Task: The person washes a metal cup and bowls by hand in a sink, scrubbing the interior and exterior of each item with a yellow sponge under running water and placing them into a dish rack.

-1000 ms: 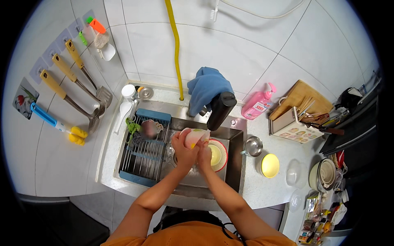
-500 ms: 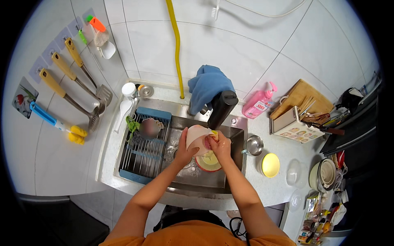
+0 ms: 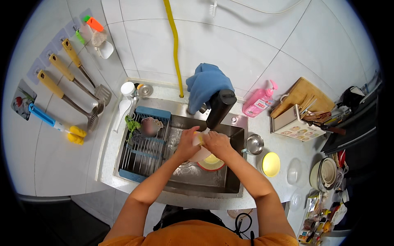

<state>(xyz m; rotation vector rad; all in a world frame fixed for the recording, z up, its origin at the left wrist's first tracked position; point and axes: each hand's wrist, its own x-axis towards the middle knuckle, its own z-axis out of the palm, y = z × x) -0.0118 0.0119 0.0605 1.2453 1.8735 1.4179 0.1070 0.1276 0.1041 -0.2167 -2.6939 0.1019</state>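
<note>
Right now I have both hands over the steel sink (image 3: 230,184), close together just below the black faucet (image 3: 220,107). My left hand (image 3: 186,144) is curled around the edge of a pale plate (image 3: 200,155), holding it tilted above the basin. My right hand (image 3: 216,143) pinches a yellow sponge (image 3: 200,140) against that plate, the two hands almost touching. Under the plate a red-rimmed bowl (image 3: 212,162) lies in the sink. A blue dish rack (image 3: 141,153) fills the sink's left part. On the bench to the right stand a small steel bowl (image 3: 254,144) and a yellow lid (image 3: 271,164); a pink soap bottle (image 3: 259,101) stands behind them.
</note>
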